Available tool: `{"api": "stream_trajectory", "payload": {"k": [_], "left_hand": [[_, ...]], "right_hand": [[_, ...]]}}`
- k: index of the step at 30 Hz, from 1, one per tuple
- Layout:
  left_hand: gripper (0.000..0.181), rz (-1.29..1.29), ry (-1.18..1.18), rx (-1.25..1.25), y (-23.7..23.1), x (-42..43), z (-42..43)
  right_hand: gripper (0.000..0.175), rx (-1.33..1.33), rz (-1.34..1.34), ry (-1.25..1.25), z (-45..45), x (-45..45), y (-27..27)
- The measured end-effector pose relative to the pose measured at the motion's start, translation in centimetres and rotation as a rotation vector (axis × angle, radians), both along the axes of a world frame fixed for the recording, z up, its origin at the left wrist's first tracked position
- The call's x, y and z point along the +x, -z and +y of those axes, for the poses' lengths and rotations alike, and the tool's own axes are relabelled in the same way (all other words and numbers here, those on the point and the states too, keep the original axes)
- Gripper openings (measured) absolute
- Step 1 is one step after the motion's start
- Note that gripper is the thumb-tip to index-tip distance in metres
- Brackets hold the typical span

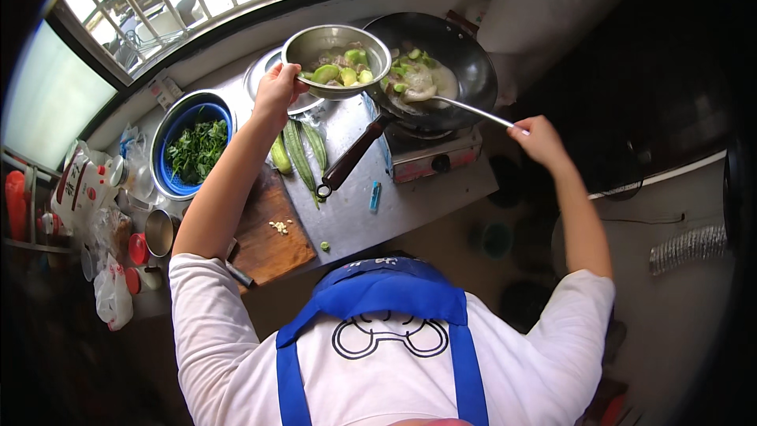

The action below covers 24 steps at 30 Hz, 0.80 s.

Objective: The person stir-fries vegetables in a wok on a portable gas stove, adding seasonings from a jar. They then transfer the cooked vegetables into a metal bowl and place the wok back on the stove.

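My left hand (280,92) grips the rim of a stainless steel bowl (336,90) and holds it raised beside the wok. Green vegetable chunks and pieces of meat lie in the bowl. My right hand (539,141) is closed around the end of a metal ladle's handle (479,112). The ladle's head is down in the black wok (476,71), hidden by pale liquid with green pieces (423,80). The wok sits on a portable gas stove (437,157), with its dark handle (355,157) pointing toward me over the metal table.
Ridged gourds (298,151) lie left of the wok handle, and a blue lighter (375,196) in front of the stove. A wooden cutting board (275,248) bears chopped garlic (279,227) and a knife. Leafy greens (198,151) fill a blue colander (167,160) at left, near jars and bags.
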<state>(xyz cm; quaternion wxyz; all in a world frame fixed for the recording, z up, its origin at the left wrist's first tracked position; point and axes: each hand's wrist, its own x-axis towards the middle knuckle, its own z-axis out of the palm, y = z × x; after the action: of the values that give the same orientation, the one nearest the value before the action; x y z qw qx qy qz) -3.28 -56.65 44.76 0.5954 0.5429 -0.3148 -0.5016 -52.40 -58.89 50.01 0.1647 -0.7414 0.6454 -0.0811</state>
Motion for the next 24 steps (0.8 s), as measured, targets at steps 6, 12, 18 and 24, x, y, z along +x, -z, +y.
{"api": "stream_trajectory", "payload": {"k": [6,12,18,24], "left_hand": [[0.006,-0.010,-0.045,0.037,0.0,-0.4,0.4],[0.007,-0.029,-0.029,0.059,-0.1,-0.9,0.6],[0.011,-0.048,0.105,0.040,-0.8,-1.4,0.8],[0.014,-0.079,0.105,0.077,-0.4,-4.2,-1.0]], "right_hand": [[0.036,-0.072,-0.173,0.054,0.6,1.6,5.4],[0.034,-0.116,-0.250,0.058,2.1,1.4,6.0],[0.034,-0.156,-0.300,0.050,3.1,0.3,3.9],[0.029,-0.267,-0.259,0.038,5.2,0.5,-2.0]]}}
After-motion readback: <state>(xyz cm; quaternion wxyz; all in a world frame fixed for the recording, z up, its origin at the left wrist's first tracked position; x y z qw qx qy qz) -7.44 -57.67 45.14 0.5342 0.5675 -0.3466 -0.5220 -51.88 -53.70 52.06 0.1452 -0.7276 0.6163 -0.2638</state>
